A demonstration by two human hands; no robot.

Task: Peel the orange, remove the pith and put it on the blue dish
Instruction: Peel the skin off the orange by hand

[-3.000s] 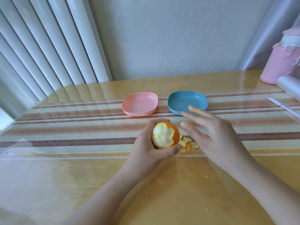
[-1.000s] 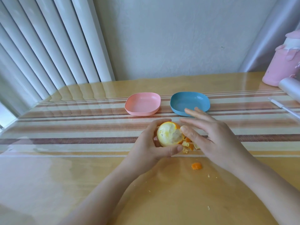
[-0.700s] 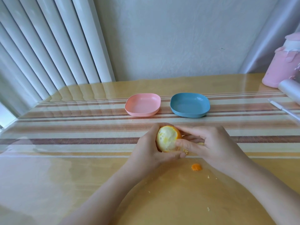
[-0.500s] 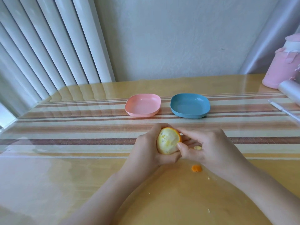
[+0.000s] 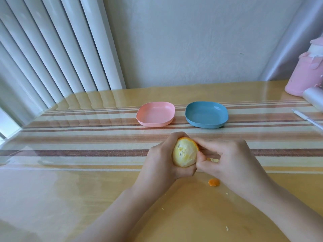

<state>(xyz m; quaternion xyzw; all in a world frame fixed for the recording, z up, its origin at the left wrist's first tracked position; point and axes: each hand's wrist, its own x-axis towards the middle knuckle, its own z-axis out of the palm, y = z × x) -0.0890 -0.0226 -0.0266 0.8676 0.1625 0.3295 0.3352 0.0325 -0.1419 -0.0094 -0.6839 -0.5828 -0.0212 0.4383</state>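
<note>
Our left fingers curl round the orange and hold it, with its bare pale side facing us. Our right fingers pinch at its right edge, where a thin strip of skin is left. We think that strip comes off next. The blue dish sits past the orange, a little to the right, nearer our right hand.

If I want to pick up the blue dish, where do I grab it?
Probably the rim of the blue dish on its right or near side, thumb on top, fingers under the flared wall. It sits flat and shallow, and the pink dish stands close on its left, leaving less room there.
</note>
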